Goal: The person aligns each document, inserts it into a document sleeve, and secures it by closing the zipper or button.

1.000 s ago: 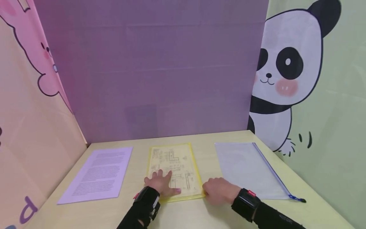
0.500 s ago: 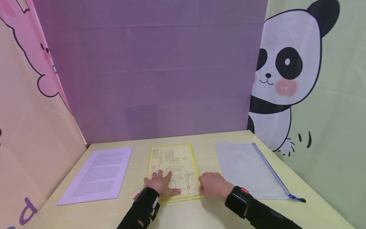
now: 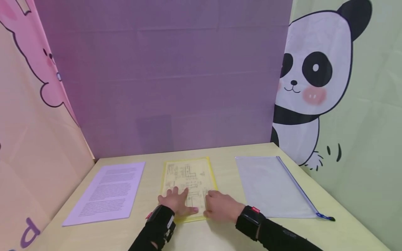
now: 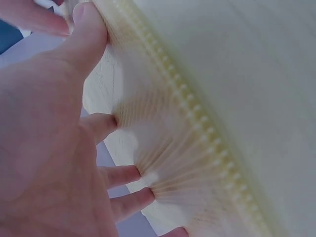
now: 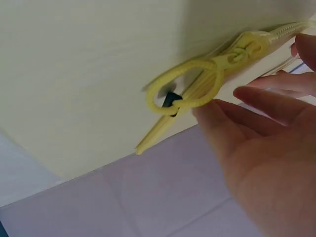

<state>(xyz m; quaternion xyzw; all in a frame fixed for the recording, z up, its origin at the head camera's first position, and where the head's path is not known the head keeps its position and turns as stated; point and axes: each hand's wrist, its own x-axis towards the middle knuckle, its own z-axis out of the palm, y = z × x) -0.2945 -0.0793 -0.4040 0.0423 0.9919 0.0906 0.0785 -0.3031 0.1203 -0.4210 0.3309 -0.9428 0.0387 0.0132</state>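
A clear zip pouch with yellow edging lies flat in the middle, holding a sheet of line drawings. My left hand rests on its lower left part with spread fingers. In the left wrist view the fingertips dent the plastic beside the zipper teeth. At the near edge, right of the left thumb, my right hand has curled fingers and pinches the pouch's zipper; the fingertips' exact hold is hidden. A yellow cord loop with a black bead hangs from the pouch's corner in the right wrist view.
A purple printed sheet lies on the left of the pale table. On the right is a translucent pouch with a blue zip edge and a blue cord. A purple panel stands behind.
My right hand has slid left along the pouch's near edge, from its corner towards the left thumb. The left hand and the pouch have stayed in place.
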